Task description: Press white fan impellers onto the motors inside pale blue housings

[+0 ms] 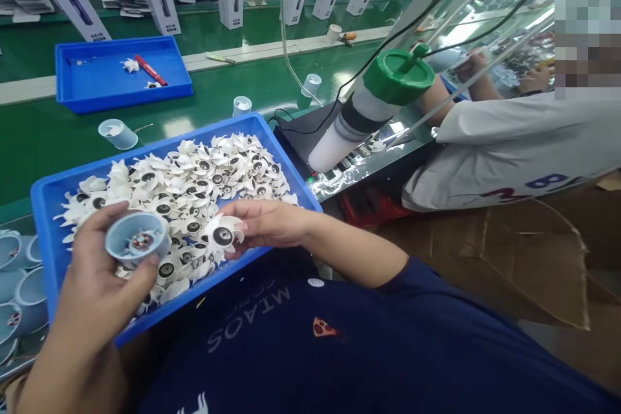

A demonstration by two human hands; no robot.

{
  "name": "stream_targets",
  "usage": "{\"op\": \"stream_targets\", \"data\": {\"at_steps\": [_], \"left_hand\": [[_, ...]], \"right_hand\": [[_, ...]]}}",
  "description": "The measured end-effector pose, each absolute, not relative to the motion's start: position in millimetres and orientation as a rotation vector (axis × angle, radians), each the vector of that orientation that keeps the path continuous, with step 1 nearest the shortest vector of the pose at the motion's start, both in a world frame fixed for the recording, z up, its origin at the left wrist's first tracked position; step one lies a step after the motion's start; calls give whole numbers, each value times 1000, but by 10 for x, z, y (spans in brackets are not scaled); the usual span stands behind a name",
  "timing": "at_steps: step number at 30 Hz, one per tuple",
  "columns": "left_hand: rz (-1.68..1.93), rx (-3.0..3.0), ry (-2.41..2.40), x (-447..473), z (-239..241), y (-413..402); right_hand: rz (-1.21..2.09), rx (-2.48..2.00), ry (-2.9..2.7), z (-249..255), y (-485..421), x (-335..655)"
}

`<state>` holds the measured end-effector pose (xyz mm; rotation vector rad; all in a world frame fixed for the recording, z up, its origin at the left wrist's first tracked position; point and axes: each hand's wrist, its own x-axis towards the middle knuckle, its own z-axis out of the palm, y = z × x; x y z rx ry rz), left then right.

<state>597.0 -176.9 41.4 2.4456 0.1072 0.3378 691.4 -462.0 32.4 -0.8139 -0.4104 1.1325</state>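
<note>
My left hand (104,278) is closed around a light blue round fan housing (114,240), its open end facing up with a small copper-wound motor core inside. In my right hand (266,223) the fingers pinch a white fan impeller (224,233), its dark hub turned toward me. The impeller is apart from the housing, to the right of it. Both hands are over a blue tray (41,207) piled with many more white impellers (194,181).
More blue housings (32,291) are stacked at the left edge. Loose blue cups (119,134) stand behind the tray. Farther back lies a shallow blue tray (68,77) with a red marker (151,70). A green-capped white cylinder (344,116) and a co-worker's sleeve (466,129) are at right.
</note>
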Motion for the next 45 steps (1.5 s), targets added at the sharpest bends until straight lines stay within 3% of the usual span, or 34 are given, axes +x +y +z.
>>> {"op": "stream_targets", "data": {"at_steps": [6,17,25,32,37,45], "left_hand": [[236,2575,-174,5833,607,-2040],[285,2541,-165,5782,587,-2092],[246,2510,237,6058,341,-1762],[155,2495,202,6220,146,-1725],[200,2493,167,6206,25,-1643],[328,2569,-113,6262,-76,-1690]], "right_hand": [[1145,-635,-265,298,-4503,6800],[1122,-700,-234,334,-4459,6790],[1034,-865,38,362,-4446,6949],[873,-1025,67,926,-3665,7891],[577,-984,-27,1273,-2876,8757],[382,-1057,-80,1541,-2387,9137]]}}
